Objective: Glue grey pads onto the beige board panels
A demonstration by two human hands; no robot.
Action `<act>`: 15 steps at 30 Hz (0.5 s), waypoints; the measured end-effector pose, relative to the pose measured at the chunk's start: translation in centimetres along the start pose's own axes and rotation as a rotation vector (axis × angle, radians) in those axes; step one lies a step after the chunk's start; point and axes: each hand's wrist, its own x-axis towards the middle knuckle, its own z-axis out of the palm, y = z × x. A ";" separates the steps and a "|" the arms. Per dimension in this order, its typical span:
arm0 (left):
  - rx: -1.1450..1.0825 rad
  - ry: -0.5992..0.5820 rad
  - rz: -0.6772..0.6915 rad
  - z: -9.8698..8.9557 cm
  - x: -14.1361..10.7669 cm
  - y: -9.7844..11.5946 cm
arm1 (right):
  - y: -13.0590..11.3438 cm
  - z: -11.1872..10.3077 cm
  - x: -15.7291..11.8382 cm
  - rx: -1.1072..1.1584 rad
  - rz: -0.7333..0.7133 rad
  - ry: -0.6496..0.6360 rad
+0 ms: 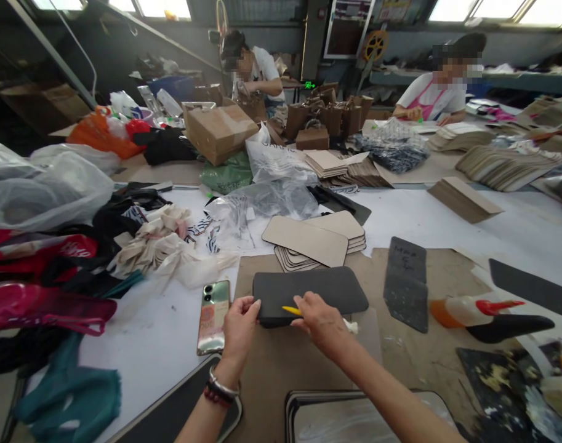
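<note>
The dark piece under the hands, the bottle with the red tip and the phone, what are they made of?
The dark piece is smooth and matte, maybe foam or coated board; I can't tell which. The bottle looks like plastic, with cloudy, pale sides. The phone has a shiny back, perhaps glass or glossy plastic, because it reflects light.

Can make out a running figure and an arrow on the small lit green sign (309, 85) at the back, and the capitals "CAR", with more letters running into a crease, on the white plastic bag (278, 161) beyond the work area. Can also spot handwriting in dark ink on the dark grey panel (405, 283) at right, possibly with a 6 in it. Cannot read the pale script on the red fabric (80, 247), the print on the green bag (228, 175) or the characters on the yellowish poster (394, 11).
</note>
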 end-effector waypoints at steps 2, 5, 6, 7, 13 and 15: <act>-0.061 0.009 -0.026 0.0 -0.4 0.1 | -1.2 0.2 1.1 0.011 -0.038 -0.058; -0.195 -0.039 -0.042 0.3 -1.0 0.3 | -1.5 0.0 1.8 0.067 0.006 -0.077; -0.253 -0.068 -0.064 0.5 -1.2 0.3 | -1.3 -0.1 1.8 0.098 0.034 -0.065; -0.308 -0.094 -0.098 0.7 -1.5 0.1 | -1.1 -0.3 1.8 0.126 0.066 -0.044; -0.333 -0.158 -0.163 2.1 -2.6 -0.7 | 0.3 -1.0 1.9 0.204 0.198 0.106; -0.341 -0.206 -0.102 2.5 -2.9 -0.4 | 0.5 -0.8 2.0 0.260 0.197 0.079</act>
